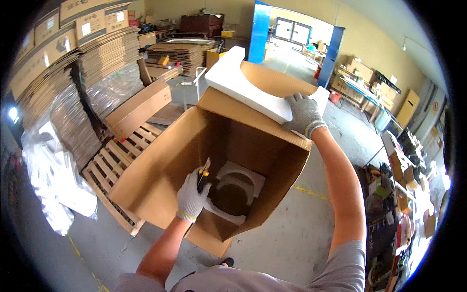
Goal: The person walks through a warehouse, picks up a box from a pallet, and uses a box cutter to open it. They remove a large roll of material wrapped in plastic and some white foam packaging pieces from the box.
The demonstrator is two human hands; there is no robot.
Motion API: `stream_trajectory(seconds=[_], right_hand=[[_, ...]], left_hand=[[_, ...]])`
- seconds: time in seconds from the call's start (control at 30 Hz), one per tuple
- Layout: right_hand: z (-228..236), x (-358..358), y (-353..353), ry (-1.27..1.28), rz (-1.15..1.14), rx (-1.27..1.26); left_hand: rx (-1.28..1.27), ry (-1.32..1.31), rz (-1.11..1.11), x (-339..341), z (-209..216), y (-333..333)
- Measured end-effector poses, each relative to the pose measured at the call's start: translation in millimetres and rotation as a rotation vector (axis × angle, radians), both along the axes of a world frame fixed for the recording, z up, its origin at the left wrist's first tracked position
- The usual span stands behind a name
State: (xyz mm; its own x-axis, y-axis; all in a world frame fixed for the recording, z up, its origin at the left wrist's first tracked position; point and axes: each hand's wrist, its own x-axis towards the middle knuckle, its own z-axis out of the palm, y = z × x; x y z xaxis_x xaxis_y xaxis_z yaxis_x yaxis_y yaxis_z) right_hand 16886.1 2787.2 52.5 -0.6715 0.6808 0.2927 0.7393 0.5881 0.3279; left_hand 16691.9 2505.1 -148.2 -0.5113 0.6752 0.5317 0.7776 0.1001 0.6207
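Note:
A large open cardboard box (160, 170) stands in front of me. On its inside bottom lies a white foam insert (258, 182) with a round opening. My left hand (190, 197), in a grey-white knit glove, is over the box's opening and closed around a black and yellow box cutter (203, 178). A second white foam insert (248, 90), with a curved cut-out, rests along the box's far edge. My gloved right hand (304, 114) grips this insert near its right end, fingers bent over the foam. The underside of that hand is hidden.
Flattened cartons (109, 53) are stacked high at the left. A long closed carton (138, 109) lies by a wooden pallet (112, 160), with white plastic bags (56, 170) nearby. Cluttered shelves (399, 190) line the right side. Blue doors (260, 31) stand open at the back.

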Motion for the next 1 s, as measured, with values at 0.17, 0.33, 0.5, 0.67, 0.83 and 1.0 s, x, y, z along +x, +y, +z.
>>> stream_trajectory(seconds=[0.17,0.33,0.5,0.67,0.83,1.0], right_hand=[[32,7,-38,0.438,0.232,0.13],[58,-10,-118,0.938,0.654,-0.226],[23,-30,-240,1.025,0.953,-0.916],[-57,-22,-322,0.99,1.011,-1.558],[-162,-35,-371,0.692,1.03,-1.887],[-228,-26,-357,0.483,1.033,-2.131]], left_hand=[[0.009,-0.225,0.105,25,-30,-74],[0.205,-0.389,0.227,56,-20,-131],[0.463,-0.868,0.246,95,3,-187],[0.485,-0.917,0.305,130,27,-239],[0.455,-0.77,0.688,188,4,-317],[0.232,-0.939,1.11,249,-4,-352]])
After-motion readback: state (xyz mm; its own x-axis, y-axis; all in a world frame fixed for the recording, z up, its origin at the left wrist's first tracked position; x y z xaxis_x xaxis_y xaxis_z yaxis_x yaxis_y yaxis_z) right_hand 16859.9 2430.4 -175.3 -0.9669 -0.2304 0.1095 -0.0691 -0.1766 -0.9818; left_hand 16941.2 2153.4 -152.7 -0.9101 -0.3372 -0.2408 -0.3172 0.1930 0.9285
